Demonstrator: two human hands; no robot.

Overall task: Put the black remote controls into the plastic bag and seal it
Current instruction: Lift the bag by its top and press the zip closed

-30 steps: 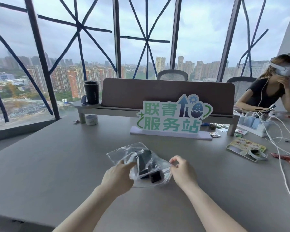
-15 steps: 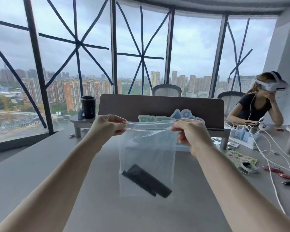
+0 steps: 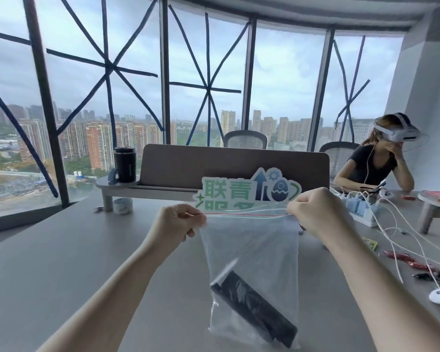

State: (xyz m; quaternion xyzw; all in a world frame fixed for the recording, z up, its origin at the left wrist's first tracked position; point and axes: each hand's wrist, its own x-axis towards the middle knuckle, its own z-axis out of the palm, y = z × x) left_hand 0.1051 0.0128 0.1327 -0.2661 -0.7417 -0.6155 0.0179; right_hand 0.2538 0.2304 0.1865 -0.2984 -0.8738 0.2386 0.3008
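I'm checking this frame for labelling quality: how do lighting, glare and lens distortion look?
Head view: soft overcast daylight from the windows, no hard shadows; a white glare streak on the plastic bag above the black remote controls; wide-angle bending curves the window frames; hands stay sharp.

Both forearms are bare to the frame's edge, and the left hand [image 3: 176, 223] and right hand [image 3: 315, 212] wear nothing.

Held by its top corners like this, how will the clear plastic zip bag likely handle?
The clear plastic zip bag probably stays floppy; its film wrinkles between left hand and right hand. The black remote controls lie slanted at its bottom, so it likely swings.
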